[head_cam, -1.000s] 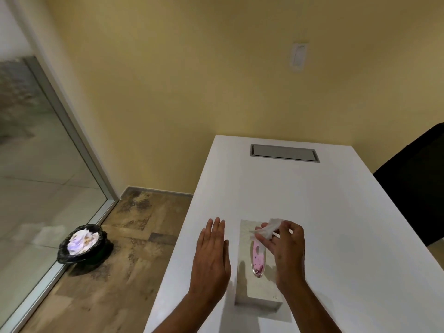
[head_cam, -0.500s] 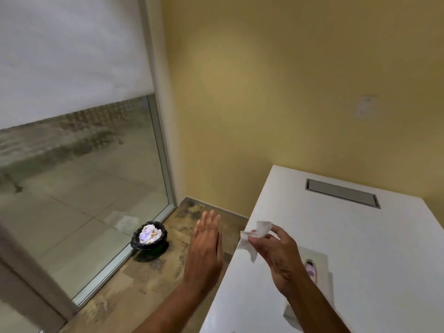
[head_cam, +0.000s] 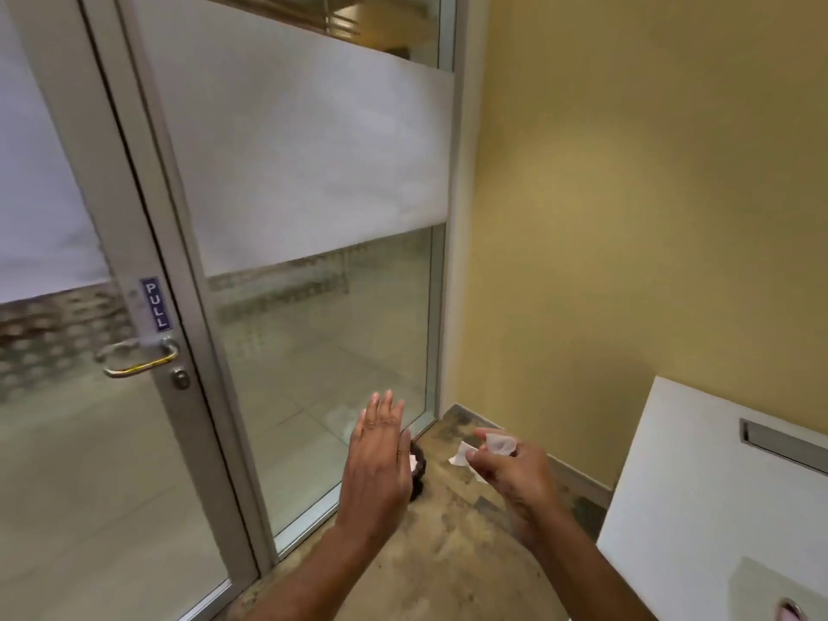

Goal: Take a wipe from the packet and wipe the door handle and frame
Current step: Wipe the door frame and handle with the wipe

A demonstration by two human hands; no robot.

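So the person's right hand (head_cam: 515, 472) is pinching a small crumpled white wipe (head_cam: 481, 448) between thumb and fingertips, the rest of the fingers curled in around it. It's held up in the air above the mottled brown floor (head_cam: 448, 549), nowhere near the door. The left hand (head_cam: 378, 459) is empty, flat and open with the fingers straight and close together, palm turned toward the right hand, just beside it but not touching.

The curved silver metal door handle (head_cam: 136, 358) is way off to the left and farther away, mounted on the pale grey aluminium door frame (head_cam: 134, 217), with a blue "PULL" sticker (head_cam: 156, 303) right above it and a round lock (head_cam: 180, 377) just below. Both hands are well apart from it.

At the near right corner there's the white table (head_cam: 694, 508), and the packet (head_cam: 791, 612) barely peeks in at the bottom edge, just a pinkish opening, can't make out more. A dark bin (head_cam: 417, 468) on the floor is mostly hidden behind the left hand.
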